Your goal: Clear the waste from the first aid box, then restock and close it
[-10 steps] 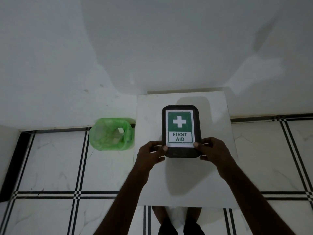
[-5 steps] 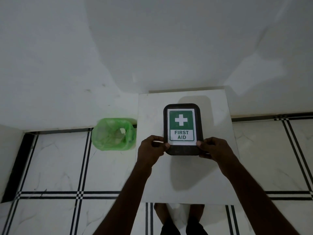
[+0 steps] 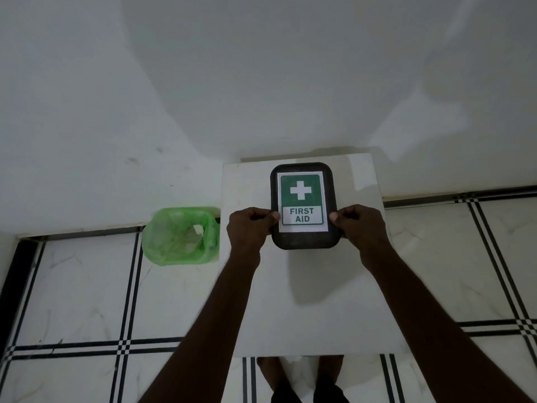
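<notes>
A dark first aid box (image 3: 304,205) with a green and white FIRST AID label lies closed on a small white table (image 3: 313,301), toward its far side. My left hand (image 3: 249,228) grips the box's left edge near the front corner. On the opposite edge my right hand (image 3: 359,226) holds it the same way. What is inside the box is hidden by the lid.
A bin lined with a green bag (image 3: 182,235) stands on the floor just left of the table, with some pale waste in it. A white wall rises directly behind the table. The floor is white tile with black lines; my feet (image 3: 302,385) show below the table's front edge.
The box and both hands have shifted slightly away from me toward the wall, with the grip unchanged. The lid stays closed.
</notes>
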Demonstrator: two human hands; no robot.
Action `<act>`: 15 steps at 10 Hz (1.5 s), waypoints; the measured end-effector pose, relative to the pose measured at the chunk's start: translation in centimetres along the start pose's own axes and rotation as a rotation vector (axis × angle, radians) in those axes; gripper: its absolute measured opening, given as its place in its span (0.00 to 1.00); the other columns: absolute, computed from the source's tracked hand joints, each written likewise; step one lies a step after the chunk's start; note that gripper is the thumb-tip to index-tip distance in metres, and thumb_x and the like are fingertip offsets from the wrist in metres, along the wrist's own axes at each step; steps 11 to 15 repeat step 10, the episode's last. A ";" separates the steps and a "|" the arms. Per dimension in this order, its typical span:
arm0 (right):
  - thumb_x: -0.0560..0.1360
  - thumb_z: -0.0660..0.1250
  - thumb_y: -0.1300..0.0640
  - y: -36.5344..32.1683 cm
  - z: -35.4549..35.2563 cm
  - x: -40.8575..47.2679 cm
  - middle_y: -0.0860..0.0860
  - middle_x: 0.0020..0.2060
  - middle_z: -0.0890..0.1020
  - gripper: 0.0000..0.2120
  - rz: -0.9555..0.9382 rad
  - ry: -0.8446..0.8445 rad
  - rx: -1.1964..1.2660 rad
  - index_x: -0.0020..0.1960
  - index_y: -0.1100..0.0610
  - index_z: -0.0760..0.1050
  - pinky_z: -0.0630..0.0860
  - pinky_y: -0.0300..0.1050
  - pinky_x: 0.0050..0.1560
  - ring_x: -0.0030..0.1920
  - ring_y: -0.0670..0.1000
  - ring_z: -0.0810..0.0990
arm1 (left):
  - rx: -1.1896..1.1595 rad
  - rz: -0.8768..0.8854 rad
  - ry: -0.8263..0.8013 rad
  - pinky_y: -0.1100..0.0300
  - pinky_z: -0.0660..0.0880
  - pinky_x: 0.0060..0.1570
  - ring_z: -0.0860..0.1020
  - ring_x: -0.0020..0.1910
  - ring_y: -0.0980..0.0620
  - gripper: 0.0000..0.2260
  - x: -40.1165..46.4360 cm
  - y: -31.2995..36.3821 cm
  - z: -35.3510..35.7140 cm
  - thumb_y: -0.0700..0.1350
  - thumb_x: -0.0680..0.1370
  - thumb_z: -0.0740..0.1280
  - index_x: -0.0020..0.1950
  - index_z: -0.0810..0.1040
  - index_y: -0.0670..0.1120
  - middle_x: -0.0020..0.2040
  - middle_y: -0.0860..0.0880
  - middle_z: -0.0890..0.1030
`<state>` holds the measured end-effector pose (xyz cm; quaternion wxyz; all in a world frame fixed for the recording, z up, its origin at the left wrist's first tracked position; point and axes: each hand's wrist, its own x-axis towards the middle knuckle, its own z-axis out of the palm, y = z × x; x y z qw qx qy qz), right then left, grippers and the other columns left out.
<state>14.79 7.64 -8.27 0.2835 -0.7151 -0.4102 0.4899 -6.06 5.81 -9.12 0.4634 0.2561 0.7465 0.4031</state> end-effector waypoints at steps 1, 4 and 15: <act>0.71 0.74 0.57 -0.9 0.2 1.2 0.58 0.44 0.85 0.04 -0.032 0.041 -0.001 0.41 0.54 0.78 0.81 0.61 0.51 0.47 0.59 0.84 | 0.018 0.034 0.010 0.46 0.84 0.46 0.84 0.35 0.45 0.05 1.3 1.0 0.6 0.39 0.69 0.78 0.36 0.84 0.46 0.36 0.43 0.85; 0.77 0.65 0.56 -3.7 2.1 4.8 0.56 0.54 0.83 0.13 -0.096 0.061 -0.045 0.60 0.58 0.77 0.80 0.53 0.55 0.52 0.56 0.81 | -0.080 0.032 -0.042 0.50 0.84 0.46 0.86 0.48 0.44 0.10 4.2 2.6 2.3 0.42 0.74 0.74 0.55 0.85 0.42 0.47 0.43 0.87; 0.75 0.68 0.52 -10.2 -2.8 -2.7 0.54 0.57 0.82 0.17 -0.230 0.043 -0.220 0.61 0.57 0.76 0.68 0.40 0.50 0.56 0.54 0.80 | 0.286 0.269 0.005 0.51 0.79 0.56 0.84 0.48 0.48 0.14 -4.5 8.7 -2.7 0.49 0.75 0.71 0.59 0.81 0.47 0.44 0.51 0.85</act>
